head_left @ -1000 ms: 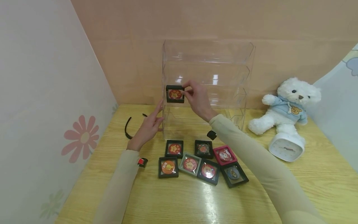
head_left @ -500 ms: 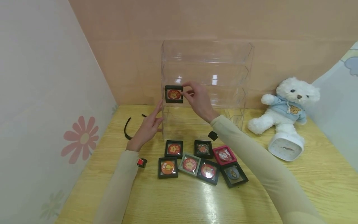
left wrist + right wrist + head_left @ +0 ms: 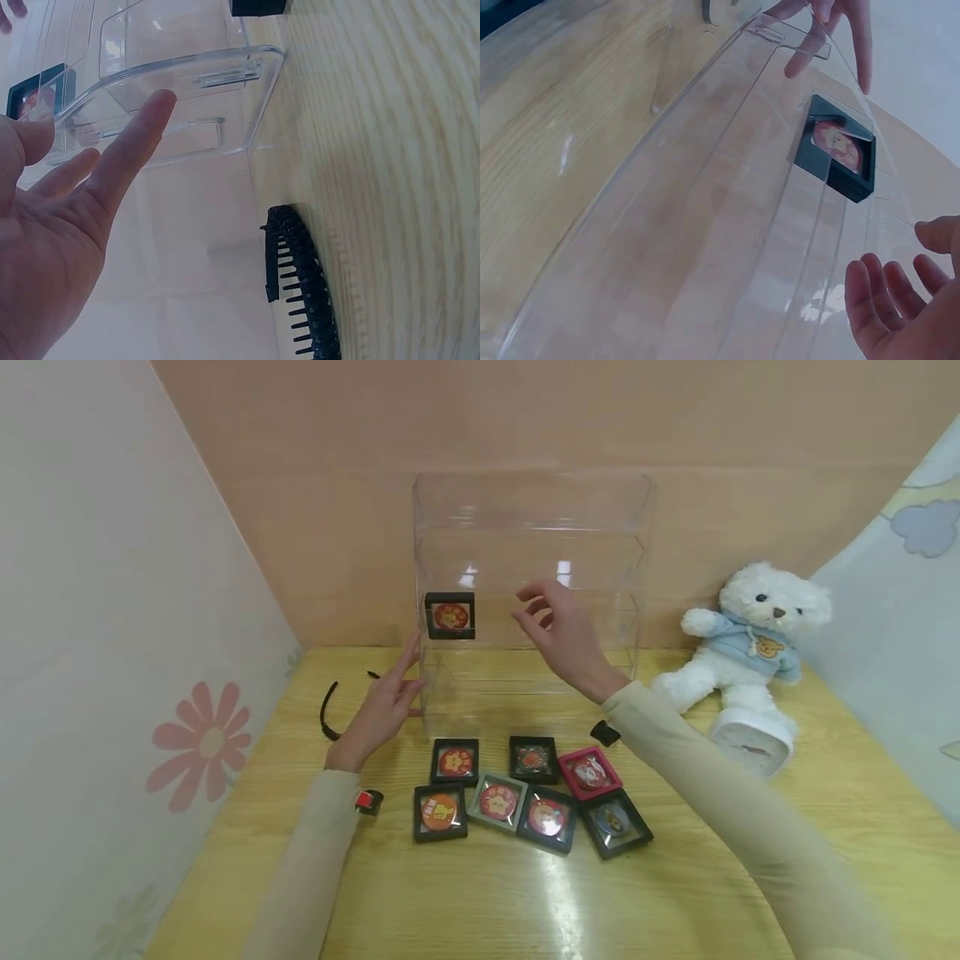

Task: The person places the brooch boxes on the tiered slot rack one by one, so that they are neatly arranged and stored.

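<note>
Framed badge [image 3: 451,617], red, perhaps star-patterned

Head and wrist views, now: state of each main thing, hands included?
Clear rack: standing on the table
Black frame on the rack: upright, near its left end
Left hand: fingers at the rack's left side
Right hand: fingers loosely bent, holding nothing
Seven other frames: lying on the table, face up
Teddy bear: sitting up
White clock: tilted back, time unreadable
Black toothed band: lying on the table

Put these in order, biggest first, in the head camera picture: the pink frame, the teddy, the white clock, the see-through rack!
1. See-through rack
2. Teddy
3. White clock
4. Pink frame
</note>
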A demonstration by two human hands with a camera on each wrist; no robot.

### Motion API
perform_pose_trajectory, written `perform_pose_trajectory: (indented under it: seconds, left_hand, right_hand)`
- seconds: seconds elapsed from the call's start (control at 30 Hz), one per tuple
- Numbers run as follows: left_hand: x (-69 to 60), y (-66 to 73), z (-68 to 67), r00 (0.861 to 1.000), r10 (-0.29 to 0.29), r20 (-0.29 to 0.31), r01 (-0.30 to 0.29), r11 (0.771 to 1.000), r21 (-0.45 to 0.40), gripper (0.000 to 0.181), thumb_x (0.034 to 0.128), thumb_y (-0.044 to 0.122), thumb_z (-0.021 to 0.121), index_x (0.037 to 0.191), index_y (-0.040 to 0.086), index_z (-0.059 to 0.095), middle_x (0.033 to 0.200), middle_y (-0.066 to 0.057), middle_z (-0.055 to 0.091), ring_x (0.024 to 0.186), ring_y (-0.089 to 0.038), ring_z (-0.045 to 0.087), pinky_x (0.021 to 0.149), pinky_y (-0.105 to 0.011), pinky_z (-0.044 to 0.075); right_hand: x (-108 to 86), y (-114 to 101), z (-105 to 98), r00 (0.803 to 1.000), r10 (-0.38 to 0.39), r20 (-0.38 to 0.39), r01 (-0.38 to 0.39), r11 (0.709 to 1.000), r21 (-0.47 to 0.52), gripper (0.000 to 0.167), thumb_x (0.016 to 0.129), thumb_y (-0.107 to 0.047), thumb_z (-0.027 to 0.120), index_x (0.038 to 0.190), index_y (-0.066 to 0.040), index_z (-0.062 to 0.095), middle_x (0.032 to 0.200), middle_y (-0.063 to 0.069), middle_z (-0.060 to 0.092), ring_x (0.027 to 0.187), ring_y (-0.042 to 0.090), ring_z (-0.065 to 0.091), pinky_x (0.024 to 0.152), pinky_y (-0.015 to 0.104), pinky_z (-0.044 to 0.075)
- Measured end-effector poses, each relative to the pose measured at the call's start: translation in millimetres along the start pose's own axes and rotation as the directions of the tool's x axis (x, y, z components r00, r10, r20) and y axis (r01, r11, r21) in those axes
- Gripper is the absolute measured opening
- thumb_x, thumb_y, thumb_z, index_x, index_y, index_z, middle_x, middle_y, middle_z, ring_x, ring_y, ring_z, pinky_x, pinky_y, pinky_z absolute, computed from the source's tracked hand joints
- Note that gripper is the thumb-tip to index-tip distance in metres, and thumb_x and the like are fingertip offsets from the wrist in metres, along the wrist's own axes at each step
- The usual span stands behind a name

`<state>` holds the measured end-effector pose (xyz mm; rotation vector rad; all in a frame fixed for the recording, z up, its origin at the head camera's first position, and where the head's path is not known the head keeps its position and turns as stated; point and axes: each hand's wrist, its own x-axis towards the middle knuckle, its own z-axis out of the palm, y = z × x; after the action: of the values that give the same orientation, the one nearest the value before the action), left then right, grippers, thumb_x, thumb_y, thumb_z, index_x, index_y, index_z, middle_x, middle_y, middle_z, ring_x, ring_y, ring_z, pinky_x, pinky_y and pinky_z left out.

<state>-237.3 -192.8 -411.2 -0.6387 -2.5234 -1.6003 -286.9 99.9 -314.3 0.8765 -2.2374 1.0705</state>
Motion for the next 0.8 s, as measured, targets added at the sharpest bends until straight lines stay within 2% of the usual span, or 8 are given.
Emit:
perform_pose_trajectory:
  seconds: [0.1, 0.27, 0.47, 0.63, 0.8]
  left_hand:
    - [0.6, -1.3, -2.4, 1.0, -0.001, 0.001, 0.001, 1.0, 0.001, 0.073, 0.1099, 0.015, 0.044, 0.159, 0.052, 0.005, 0.165, -0.012, 0.022, 0.125, -0.045, 0.055, 0.075, -0.038, 0.063]
    - [-0.9, -2.4, -7.4, 1.0, -0.013, 0.003, 0.013, 1.0, 0.005, 0.074, 0.11, 0.015, 0.044, 0.159, 0.054, 0.004, 0.165, -0.014, 0.021, 0.126, -0.043, 0.054, 0.076, -0.044, 0.063]
    - [-4.3, -3.5, -10.2, 1.0, -0.009, -0.003, 0.009, 1.0, 0.018, 0.074, 0.1099, 0.014, 0.044, 0.16, 0.052, 0.003, 0.164, -0.016, 0.021, 0.127, -0.043, 0.054, 0.076, -0.048, 0.063]
    - [-4.3, -3.5, -10.8, 1.0, 0.012, -0.006, -0.012, 1.0, 0.024, 0.074, 0.1097, 0.012, 0.044, 0.161, 0.048, 0.004, 0.164, -0.019, 0.022, 0.126, -0.044, 0.054, 0.075, -0.051, 0.062]
    - [-2.2, -3.0, -9.5, 1.0, 0.012, -0.002, -0.012, 1.0, 0.009, 0.074, 0.1097, 0.013, 0.044, 0.161, 0.05, 0.005, 0.164, -0.017, 0.023, 0.124, -0.041, 0.057, 0.075, -0.052, 0.062]
  right_hand:
    - [-9.8, -2, -13, 1.0, -0.008, 0.02, 0.008, 1.0, -0.02, 0.023, 0.098, -0.008, 0.069, 0.118, 0.001, 0.063, 0.111, 0.015, 0.066, 0.093, 0.024, 0.066, 0.072, 0.045, 0.059]
    - [-31.9, -1, -34, 0.998, -0.011, 0.057, 0.014, 0.998, -0.053, 0.02, 0.098, -0.005, 0.067, 0.116, 0.0, 0.064, 0.108, 0.013, 0.067, 0.092, 0.024, 0.067, 0.068, 0.042, 0.059]
    - [-63.8, 3, -59, 0.993, 0.034, 0.114, -0.021, 0.993, -0.116, 0.015, 0.097, -0.003, 0.066, 0.112, -0.003, 0.065, 0.105, 0.01, 0.069, 0.09, 0.023, 0.068, 0.067, 0.039, 0.059]
    - [-87.3, 11, -77, 0.99, 0.071, 0.119, -0.05, 0.984, -0.171, 0.013, 0.096, -0.001, 0.067, 0.109, -0.002, 0.065, 0.101, 0.008, 0.07, 0.088, 0.023, 0.069, 0.067, 0.042, 0.06]
    - [-111.6, 17, -89, 0.981, 0.135, 0.142, -0.104, 0.973, -0.206, 0.012, 0.097, -0.005, 0.067, 0.11, -0.004, 0.067, 0.102, 0.005, 0.071, 0.088, 0.02, 0.069, 0.067, 0.04, 0.06]
